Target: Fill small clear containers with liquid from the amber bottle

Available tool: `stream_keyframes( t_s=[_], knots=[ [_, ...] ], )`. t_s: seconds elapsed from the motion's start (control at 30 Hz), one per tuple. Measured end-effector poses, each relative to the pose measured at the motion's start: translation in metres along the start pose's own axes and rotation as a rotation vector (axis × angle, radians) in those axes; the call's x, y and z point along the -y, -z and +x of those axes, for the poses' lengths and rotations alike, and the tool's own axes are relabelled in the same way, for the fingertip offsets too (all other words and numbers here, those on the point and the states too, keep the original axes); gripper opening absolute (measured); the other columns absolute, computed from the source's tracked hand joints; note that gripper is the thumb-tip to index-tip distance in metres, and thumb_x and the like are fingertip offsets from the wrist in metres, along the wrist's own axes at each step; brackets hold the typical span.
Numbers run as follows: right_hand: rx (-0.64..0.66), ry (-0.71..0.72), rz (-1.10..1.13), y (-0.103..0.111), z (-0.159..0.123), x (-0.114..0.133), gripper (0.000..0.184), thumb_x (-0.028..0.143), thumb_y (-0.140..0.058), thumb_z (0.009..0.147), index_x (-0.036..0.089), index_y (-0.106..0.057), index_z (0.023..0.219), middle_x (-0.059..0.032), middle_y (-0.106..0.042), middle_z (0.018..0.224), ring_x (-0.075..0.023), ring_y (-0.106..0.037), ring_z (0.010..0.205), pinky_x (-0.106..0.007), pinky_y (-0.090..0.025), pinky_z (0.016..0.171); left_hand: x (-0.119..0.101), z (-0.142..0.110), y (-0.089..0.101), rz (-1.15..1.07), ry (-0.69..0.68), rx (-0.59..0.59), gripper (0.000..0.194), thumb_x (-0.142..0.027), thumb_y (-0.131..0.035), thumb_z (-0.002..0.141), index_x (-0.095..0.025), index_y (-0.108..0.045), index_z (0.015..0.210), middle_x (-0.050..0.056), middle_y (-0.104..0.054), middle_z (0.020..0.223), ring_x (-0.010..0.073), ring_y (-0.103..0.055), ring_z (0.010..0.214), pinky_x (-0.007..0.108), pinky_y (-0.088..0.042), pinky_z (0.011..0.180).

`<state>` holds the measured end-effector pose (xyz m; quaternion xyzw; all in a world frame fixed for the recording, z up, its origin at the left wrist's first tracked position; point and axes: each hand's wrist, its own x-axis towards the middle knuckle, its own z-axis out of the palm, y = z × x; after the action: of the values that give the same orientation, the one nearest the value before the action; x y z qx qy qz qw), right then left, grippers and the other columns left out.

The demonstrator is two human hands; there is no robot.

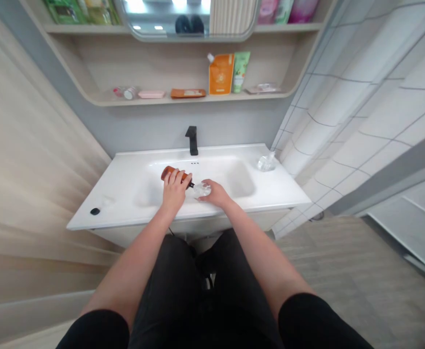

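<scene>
Over the white sink basin (150,194), my left hand (175,191) is wrapped round an amber-brown bottle (168,172). The bottle lies tilted on its side, its dark neck pointing right. My right hand (216,193) grips a small clear bottle (202,189), its mouth turned left toward the brown bottle's neck. The two mouths meet or nearly meet; whether they touch I cannot tell. Any liquid passing between them is too small to make out.
A black faucet (192,140) rises behind the basin. On the counter stand a clear bag-like container (267,162) at right and a small black cap (95,211) at left. Above, the shelf (143,101) holds an orange pouch (221,74) and a green tube (240,72).
</scene>
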<state>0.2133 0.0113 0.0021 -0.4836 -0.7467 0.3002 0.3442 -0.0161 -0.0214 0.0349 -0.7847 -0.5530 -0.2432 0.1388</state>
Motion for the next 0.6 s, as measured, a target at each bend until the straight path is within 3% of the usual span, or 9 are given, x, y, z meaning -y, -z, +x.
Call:
stream_keyframes(
  t_s=[0.6],
  knots=[
    [-0.015, 0.027, -0.031, 0.0004, -0.0007, 0.0004, 0.074, 0.035, -0.103, 0.062, 0.025, -0.070, 0.128, -0.0074, -0.078, 0.123, -0.0290, -0.074, 0.113, -0.043, -0.055, 0.105, -0.0040, -0.0015, 0.0032, 0.014, 0.004, -0.013, 0.065, -0.010, -0.048, 0.098, -0.033, -0.065, 0.156, 0.014, -0.060, 0.165, 0.0357, -0.042, 0.163, 0.068, -0.021, 0.135]
  ],
)
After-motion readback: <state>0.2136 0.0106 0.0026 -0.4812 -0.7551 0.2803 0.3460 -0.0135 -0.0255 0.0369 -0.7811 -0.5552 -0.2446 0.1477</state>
